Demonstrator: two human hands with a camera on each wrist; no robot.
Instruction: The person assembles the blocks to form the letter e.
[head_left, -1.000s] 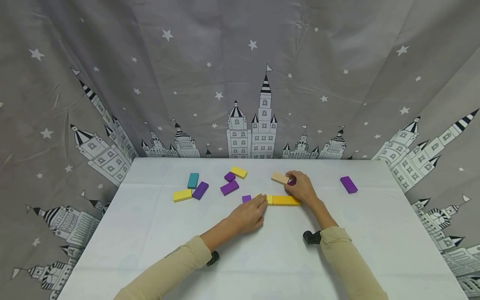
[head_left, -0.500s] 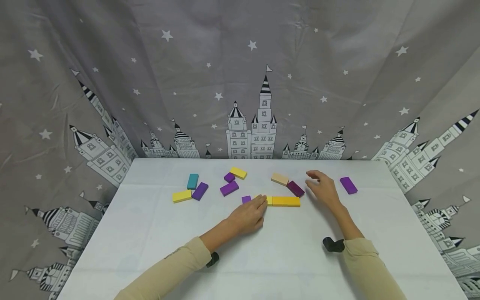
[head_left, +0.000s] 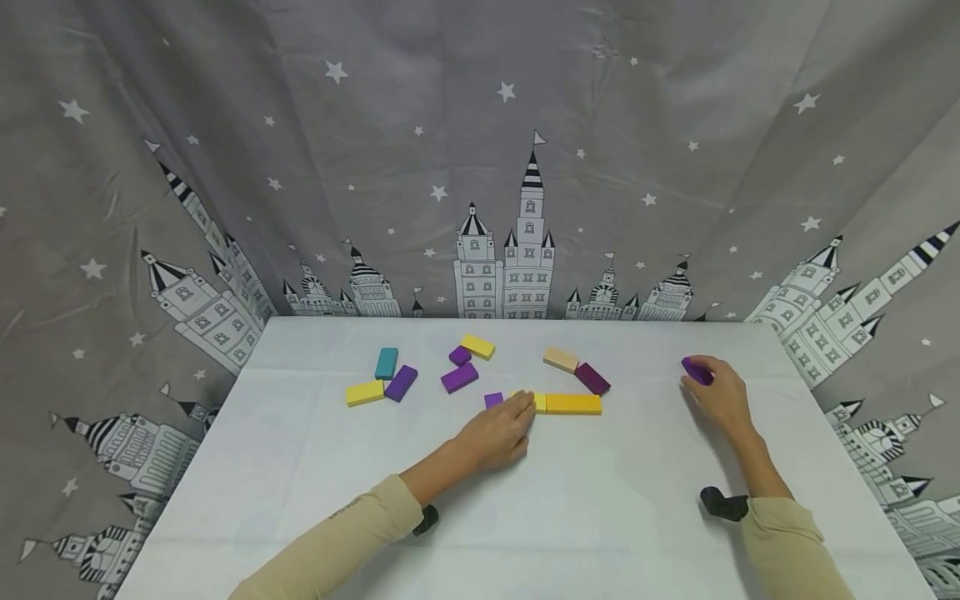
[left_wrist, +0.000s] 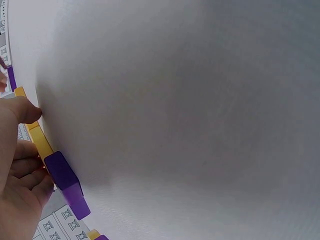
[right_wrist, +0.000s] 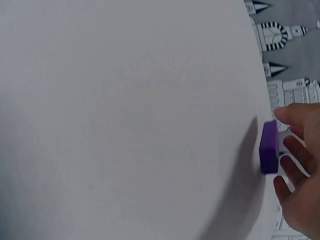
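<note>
My left hand grips a row of blocks laid end to end. In the left wrist view its thumb lies on one side of the yellow block and its fingers on the other, with a purple block at the row's near end. An orange-yellow block forms the row's right part. At the far right, my right hand is at a lone purple block. The right wrist view shows its thumb and spread fingers around that purple block, with a gap visible beside the fingers.
Right of centre, a tan block meets a maroon block. Behind the left hand lie a yellow block and two purple ones. Farther left are teal, yellow and purple blocks. A grey curtain stands behind.
My right hand has left the maroon block beside the tan one and moved right to the lone purple block. My left hand has stayed on the row.
</note>
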